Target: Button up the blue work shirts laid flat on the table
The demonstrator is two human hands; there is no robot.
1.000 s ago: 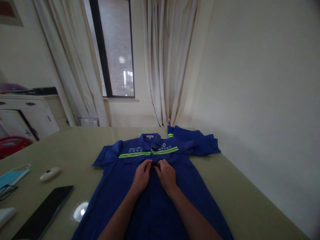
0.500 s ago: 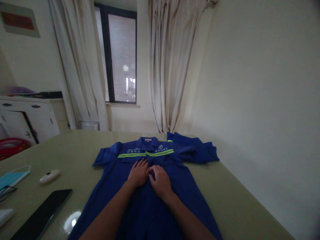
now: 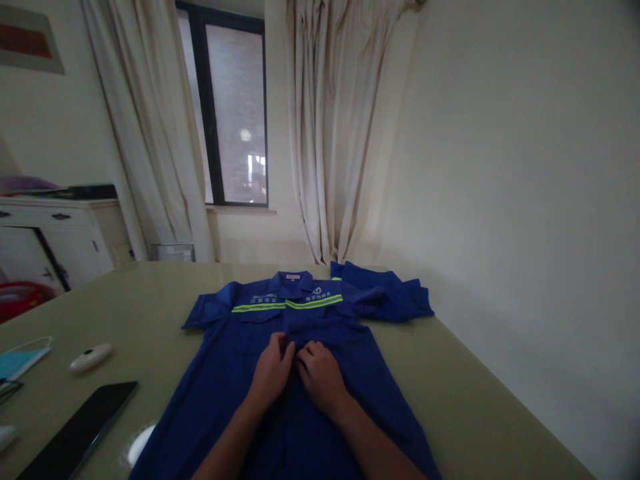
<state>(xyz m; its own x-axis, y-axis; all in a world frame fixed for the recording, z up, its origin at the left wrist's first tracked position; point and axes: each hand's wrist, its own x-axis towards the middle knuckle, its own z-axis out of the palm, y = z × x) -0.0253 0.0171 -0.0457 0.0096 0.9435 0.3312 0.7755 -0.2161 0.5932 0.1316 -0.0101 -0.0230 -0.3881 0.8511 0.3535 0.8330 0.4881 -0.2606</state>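
A blue short-sleeved work shirt with yellow-green reflective stripes and white lettering is spread front side up, its collar at the far end. Both my hands are on its front, close together at the middle opening below the chest stripe. My left hand is closed, thumb and fingers pinching the cloth along the front edge. Just to its right, my right hand has its fingers curled and pressed together on the other front edge. The fingertips hide the bit of cloth between them, and any button there.
The shirt lies on a pale green table. Another folded blue garment is beyond its right sleeve. At left are a black phone, a small white oval device and a blue face mask. A wall borders the right side.
My left hand has drawn back toward me and changed from flatter fingers to a pinch. My right hand has moved slightly nearer me. The view has shifted a little.
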